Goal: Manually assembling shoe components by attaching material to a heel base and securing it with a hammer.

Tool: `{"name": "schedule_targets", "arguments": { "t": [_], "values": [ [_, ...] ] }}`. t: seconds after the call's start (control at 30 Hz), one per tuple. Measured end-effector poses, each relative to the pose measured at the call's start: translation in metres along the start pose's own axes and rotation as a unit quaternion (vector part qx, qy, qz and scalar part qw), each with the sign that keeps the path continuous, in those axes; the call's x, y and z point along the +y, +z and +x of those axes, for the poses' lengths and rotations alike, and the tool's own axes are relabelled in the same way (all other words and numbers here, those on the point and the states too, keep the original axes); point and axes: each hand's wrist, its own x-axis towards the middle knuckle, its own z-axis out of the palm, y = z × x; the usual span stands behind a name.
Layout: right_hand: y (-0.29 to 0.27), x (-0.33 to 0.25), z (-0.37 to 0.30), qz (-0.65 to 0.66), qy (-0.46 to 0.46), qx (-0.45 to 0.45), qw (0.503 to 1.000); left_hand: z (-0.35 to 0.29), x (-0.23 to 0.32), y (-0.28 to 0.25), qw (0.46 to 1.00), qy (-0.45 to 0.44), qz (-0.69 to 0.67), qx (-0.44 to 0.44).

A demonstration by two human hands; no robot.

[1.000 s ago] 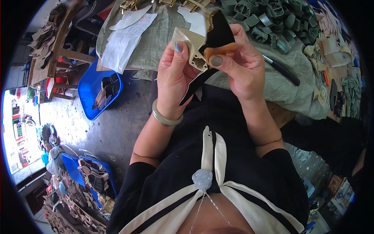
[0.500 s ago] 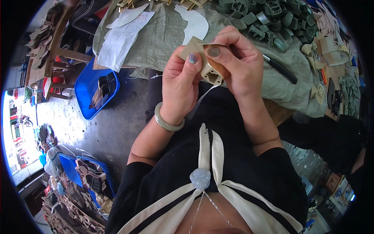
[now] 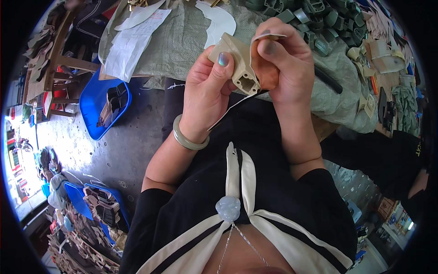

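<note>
Fingers of the left hand point(image 3: 207, 84) wrap a beige hollow block point(image 3: 235, 57), thumb laid flat on its near face and the others mostly hidden behind it. On the right hand point(image 3: 292, 68), thumb and forefinger pinch the upper edge of a thin orange-brown flap point(image 3: 265, 68) beside the block's holed end; the remaining fingers curl close behind. Both pieces are held up in front of the chest, at the bench's near edge. Below them trails a narrow dark strip point(image 3: 228, 112) with a pale edge; from where I stand I can't tell whether it joins the flap.

To my eye the block is light and rigid, probably moulded plastic, smooth enough to slide a little, so I'd grip it across its broad sides and leave the open end free. The flap looks soft and bendy; I'd take it by the margin, since a hard tug might crease or stretch it.

Beyond, on the grey-green sacking point(image 3: 182, 50), lie a black-handled tool point(image 3: 329, 81), a curved white sheet point(image 3: 219, 20) and a heap of dark green pieces point(image 3: 324, 23).
</note>
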Motion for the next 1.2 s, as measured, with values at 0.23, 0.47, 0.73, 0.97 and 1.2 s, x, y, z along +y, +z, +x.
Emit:
{"name": "schedule_targets", "arguments": {
  "t": [0.23,0.47,0.73,0.97,1.2],
  "values": [
    [-0.018,-0.007,0.003,-0.047,-0.125,-0.130,0.982,0.001,0.004,-0.005,0.999,0.031,-0.019,0.015],
    [-0.023,-0.019,0.000,-0.116,-0.303,-0.229,0.918,0.002,0.011,-0.003,0.994,0.014,-0.101,-0.030],
    [-0.018,-0.017,-0.007,-0.226,-0.069,-0.158,0.959,0.002,0.011,-0.001,0.999,0.009,-0.054,-0.002],
    [-0.015,-0.011,-0.007,-0.181,-0.111,-0.147,0.966,0.001,0.010,-0.006,0.998,0.035,-0.017,-0.046],
    [-0.011,-0.015,-0.007,-0.066,0.064,-0.100,0.991,-0.001,0.010,-0.004,0.999,0.045,0.017,-0.019]
  ]
}}
